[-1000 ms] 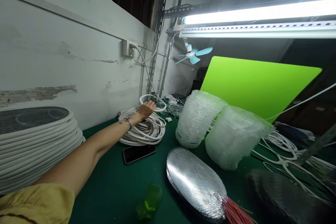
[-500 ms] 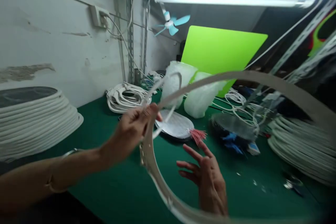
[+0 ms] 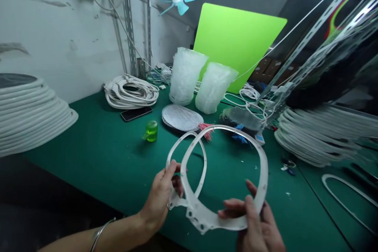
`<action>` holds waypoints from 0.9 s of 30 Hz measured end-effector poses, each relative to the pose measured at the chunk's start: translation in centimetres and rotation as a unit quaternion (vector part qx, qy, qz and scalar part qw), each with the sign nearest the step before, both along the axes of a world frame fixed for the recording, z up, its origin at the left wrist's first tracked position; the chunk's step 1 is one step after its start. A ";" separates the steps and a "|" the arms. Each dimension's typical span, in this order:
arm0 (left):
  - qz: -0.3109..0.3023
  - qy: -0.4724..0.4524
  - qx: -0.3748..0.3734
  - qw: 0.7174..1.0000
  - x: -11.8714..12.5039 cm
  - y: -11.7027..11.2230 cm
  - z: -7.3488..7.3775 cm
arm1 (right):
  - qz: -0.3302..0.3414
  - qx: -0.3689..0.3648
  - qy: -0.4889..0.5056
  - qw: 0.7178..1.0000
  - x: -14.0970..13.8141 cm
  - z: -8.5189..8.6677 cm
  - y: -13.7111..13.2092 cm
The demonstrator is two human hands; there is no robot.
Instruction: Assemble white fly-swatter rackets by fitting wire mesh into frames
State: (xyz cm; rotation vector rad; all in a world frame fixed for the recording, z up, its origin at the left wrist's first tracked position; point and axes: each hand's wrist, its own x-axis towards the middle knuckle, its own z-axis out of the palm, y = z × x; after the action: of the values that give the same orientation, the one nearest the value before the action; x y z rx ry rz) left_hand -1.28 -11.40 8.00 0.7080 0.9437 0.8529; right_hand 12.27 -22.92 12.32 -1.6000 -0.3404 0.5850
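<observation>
Over the near edge of the green table (image 3: 112, 153) I hold two white plastic ring frames. My left hand (image 3: 162, 199) pinches the smaller ring frame (image 3: 203, 161) at its bottom end, thumb on top. My right hand (image 3: 255, 224) grips the lower rim of the larger ring frame (image 3: 261, 173), fingers curled round it. The two rings overlap near the left hand and stand tilted up from the table.
A pile of white ring frames (image 3: 130, 92) lies at the back left, a phone (image 3: 136, 113) and a green bottle (image 3: 151, 130) in front of it. Two stacks of clear mesh covers (image 3: 202, 82), a silver mesh oval (image 3: 181, 118), a green board (image 3: 236, 39), stacked white grilles (image 3: 29, 110) left, more stacked frames (image 3: 325, 134) right.
My left hand took a ring from the far pile and brought it back to the near edge. My right hand, open before, has closed on the larger ring. The view has tilted down.
</observation>
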 end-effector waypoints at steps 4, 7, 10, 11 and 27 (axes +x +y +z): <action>0.090 -0.012 0.002 0.996 -2.8 1.8 -1.5 | -0.024 -0.029 0.044 0.998 7.1 -1.5 -0.7; 0.148 0.010 -0.047 0.988 -4.5 2.8 -2.9 | -0.011 -0.078 0.071 0.994 10.8 -4.4 -1.8; 0.100 0.065 -0.056 0.991 -6.1 2.5 -4.5 | -0.005 -0.142 0.014 0.990 11.3 -7.1 -2.8; 0.062 0.103 -0.042 0.992 -6.9 2.3 -4.9 | 0.000 -0.185 -0.013 0.983 11.1 -7.9 -3.2; -0.423 0.340 0.625 0.561 0.7 4.9 -5.0 | 0.241 -0.405 -0.552 0.688 5.4 -13.7 -3.6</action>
State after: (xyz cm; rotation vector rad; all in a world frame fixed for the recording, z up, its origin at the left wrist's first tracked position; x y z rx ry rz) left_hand -0.58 -6.47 3.03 2.6437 0.3167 0.1727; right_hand 17.64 -26.49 -1.37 -2.6493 -1.6333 0.0137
